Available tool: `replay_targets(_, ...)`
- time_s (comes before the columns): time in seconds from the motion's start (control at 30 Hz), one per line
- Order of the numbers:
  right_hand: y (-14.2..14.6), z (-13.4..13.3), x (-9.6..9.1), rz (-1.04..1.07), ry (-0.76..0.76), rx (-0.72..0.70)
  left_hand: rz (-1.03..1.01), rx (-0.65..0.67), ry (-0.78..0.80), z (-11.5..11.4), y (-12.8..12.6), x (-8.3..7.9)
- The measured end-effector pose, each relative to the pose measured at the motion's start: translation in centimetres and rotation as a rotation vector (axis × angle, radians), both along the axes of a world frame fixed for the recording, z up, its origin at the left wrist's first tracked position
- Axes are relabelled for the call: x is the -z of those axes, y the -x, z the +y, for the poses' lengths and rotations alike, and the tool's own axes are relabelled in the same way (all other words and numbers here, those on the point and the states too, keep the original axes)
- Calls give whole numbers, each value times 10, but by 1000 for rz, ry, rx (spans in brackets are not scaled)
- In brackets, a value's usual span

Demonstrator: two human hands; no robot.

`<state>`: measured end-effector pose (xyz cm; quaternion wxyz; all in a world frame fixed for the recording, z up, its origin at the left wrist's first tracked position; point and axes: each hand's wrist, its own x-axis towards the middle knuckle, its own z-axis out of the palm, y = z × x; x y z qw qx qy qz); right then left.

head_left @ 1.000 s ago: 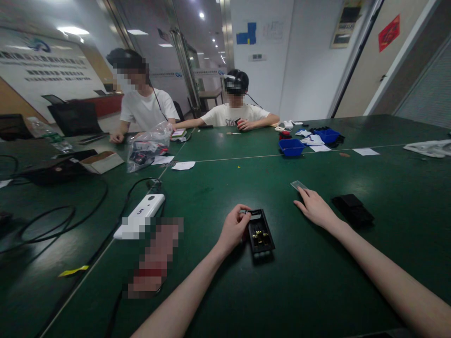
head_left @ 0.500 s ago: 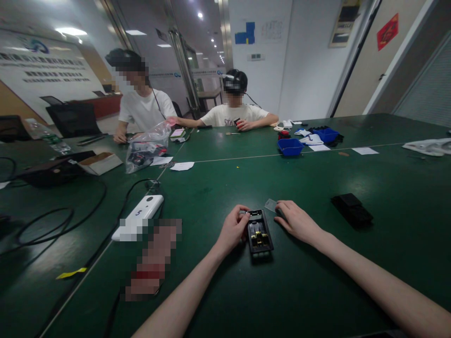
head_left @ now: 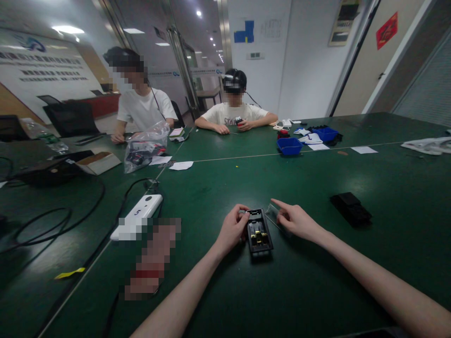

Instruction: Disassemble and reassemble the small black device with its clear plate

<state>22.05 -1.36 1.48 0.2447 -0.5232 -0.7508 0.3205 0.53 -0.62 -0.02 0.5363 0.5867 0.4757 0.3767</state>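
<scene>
My left hand point(head_left: 234, 227) is closed on the upper left edge of a black rectangular case point(head_left: 268, 240), thumb on top. Its open face shows hollow bays, with small gold-coloured parts in the lower one. Just right of the case, my right hand point(head_left: 298, 222) grips a thin clear plastic piece point(head_left: 270, 213) between thumb and curled fingers. The index finger points out to the left above it. The plastic is tilted and partly hidden by the hand. Farther right lies a folded black pouch point(head_left: 350, 208), touched by neither hand.
To the left lie a white power bank point(head_left: 150, 206), a blurred-out flat item point(head_left: 158, 253) and black cables point(head_left: 59, 239). Across the green table point(head_left: 218, 188), two people sit near a clear bag point(head_left: 146, 150). Blue trays point(head_left: 289, 146) stand at the far right.
My right index finger has straightened, and the clear plastic has tilted within my right hand. My left hand and the case stay put. A person opposite has drawn an arm back in.
</scene>
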Motion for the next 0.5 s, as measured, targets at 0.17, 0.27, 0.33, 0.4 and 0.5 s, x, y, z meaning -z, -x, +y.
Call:
replay_targets(0.17, 3, 3, -3, 587, 287, 144, -1, -10, -2, -1, 0, 0)
replay_targets(0.27, 11, -1, -10, 798, 347, 108, 2, -9, -8, -1, -1, -1)
replay_targets(0.33, 18, -5, -14, 837, 346, 81, 3, -6, -15, -1, -1, 0)
replay_targets(0.4, 27, -10, -17, 840, 308, 55, 1, -2, -20, 0, -1, 1)
replay_targets(0.5, 39, -16, -18, 794, 230, 22, -10, 7, -22, 1, -1, 2)
